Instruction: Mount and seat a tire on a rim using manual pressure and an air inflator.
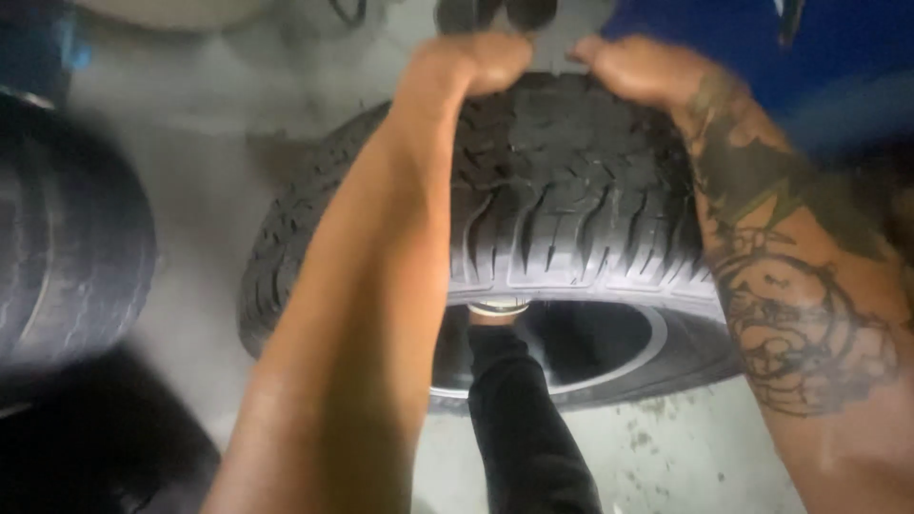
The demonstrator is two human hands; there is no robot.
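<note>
Tyre (571, 209) stands upright on its tread, resting on a second tyre (286, 247) that lies flat on the concrete floor (200, 190). Left hand (476, 62) grips the far top edge of the upright tyre, fingers curled over the tread. Right hand (638, 67) grips the same edge just beside it, fingers likewise closed on the rubber; the forearm is tattooed. A leg in a dark trouser (524, 428) stands inside the flat tyre's opening. Another tyre (67, 238) stands at the left, well apart.
</note>
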